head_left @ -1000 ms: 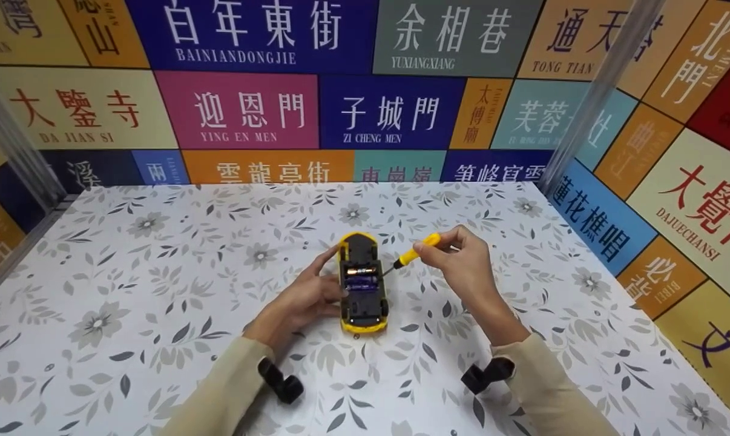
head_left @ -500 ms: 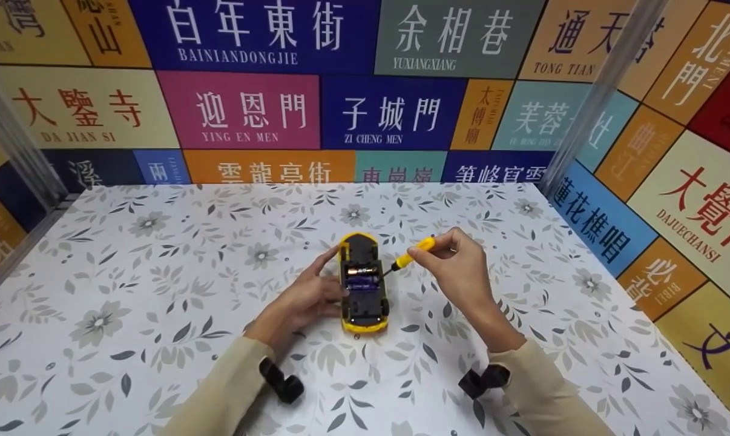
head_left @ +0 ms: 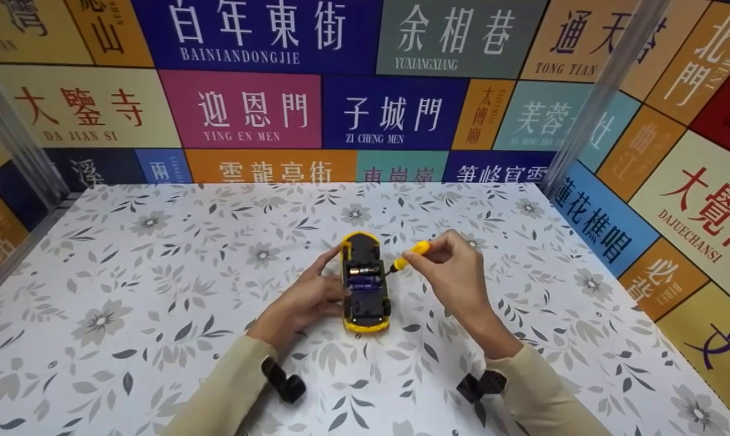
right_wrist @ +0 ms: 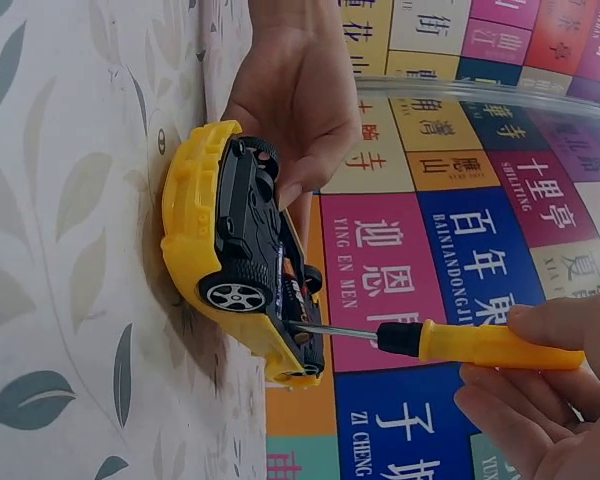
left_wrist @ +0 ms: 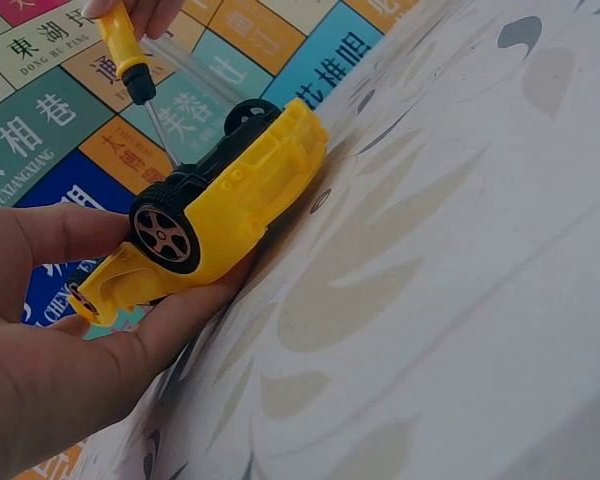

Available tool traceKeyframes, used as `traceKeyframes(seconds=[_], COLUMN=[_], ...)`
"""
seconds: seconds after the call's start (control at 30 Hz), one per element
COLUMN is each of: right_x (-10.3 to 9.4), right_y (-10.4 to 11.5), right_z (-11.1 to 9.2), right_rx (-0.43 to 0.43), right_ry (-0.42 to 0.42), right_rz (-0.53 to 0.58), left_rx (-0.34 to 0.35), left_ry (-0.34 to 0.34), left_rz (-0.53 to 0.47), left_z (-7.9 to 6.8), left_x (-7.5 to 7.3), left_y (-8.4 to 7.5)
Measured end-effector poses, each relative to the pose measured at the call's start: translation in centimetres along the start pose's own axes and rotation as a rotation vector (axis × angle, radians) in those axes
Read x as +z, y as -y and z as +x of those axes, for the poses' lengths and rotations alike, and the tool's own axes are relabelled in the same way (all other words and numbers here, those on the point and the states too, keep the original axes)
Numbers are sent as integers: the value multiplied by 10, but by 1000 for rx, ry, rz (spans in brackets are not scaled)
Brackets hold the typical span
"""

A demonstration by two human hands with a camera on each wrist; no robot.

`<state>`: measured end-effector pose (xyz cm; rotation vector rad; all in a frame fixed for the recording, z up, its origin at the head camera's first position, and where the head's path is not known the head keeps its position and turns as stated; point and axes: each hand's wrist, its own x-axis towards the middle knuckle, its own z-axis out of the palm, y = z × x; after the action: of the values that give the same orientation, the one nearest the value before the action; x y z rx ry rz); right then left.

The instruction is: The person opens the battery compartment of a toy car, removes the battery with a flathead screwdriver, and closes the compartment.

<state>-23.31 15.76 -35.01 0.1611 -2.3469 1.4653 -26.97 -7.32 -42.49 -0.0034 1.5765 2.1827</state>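
Note:
A yellow toy car lies upside down on the table, its black underside facing up. Two batteries sit side by side in its uncovered compartment, one of them purple. My left hand holds the car from the left; the left wrist view has thumb and fingers along opposite sides of the yellow body. Between thumb and fingers, my right hand pinches the handle of a yellow screwdriver. Its metal shaft slants down to the compartment's right edge, and the tip is hidden inside the car.
A white cloth with grey flowers and leaves covers the table. Coloured panels with Chinese lettering rise behind and at both sides. A black camera mount is worn at the left wrist, another at the right.
My right hand and the screwdriver handle have shifted slightly left and down. The shaft still points at the compartment edge. The left hand and the car stay almost where they were.

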Motion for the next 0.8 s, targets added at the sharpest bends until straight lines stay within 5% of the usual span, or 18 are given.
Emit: traceKeyframes(seconds=[0.8], right_x=[-5], right_y=[-5], right_z=[7], right_rx=[120], right_ry=[41], right_rz=[43], left_rx=[-2], left_ry=[-12], left_rz=[18], left_z=[0], left_x=[1], left_y=[-1])
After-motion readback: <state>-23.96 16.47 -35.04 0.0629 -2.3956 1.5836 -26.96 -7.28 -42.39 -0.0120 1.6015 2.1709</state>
